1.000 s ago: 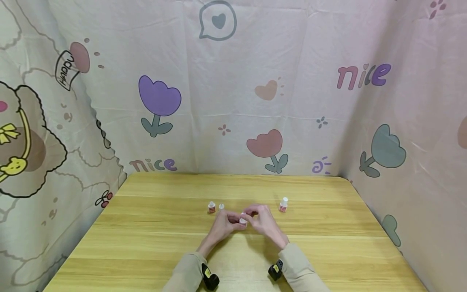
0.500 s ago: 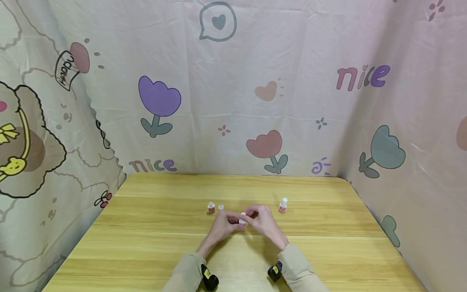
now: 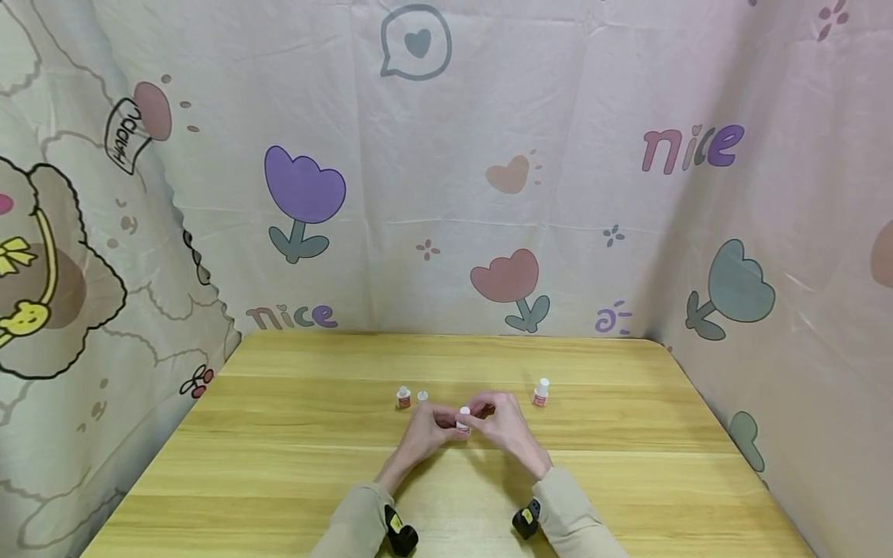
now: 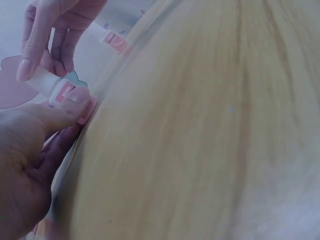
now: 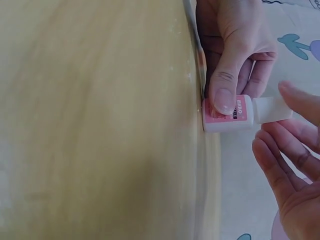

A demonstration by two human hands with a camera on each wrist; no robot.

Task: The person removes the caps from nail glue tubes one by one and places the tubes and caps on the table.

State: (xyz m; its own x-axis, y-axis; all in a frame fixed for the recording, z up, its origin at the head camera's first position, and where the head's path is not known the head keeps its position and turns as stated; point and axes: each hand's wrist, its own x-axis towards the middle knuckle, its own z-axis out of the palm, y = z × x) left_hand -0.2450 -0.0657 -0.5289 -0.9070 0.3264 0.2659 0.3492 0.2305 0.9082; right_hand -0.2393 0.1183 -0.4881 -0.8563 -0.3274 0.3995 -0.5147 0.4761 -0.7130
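Twisting cap point(image 5: 271, 111), probably: left hand point(image 3: 425, 428) gripping bottle point(image 5: 234, 122), right hand point(image 3: 507, 425) pinching cap atop bottle; next likely needs turn against steady bottle.

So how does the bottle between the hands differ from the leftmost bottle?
The held bottle wears a tall white cap; the leftmost bottle shows only a short white top. The left hand grips the held bottle while the right hand pinches its cap; the leftmost bottle stands untouched. The held bottle is nearer the person than the leftmost bottle. Both carry reddish labels.
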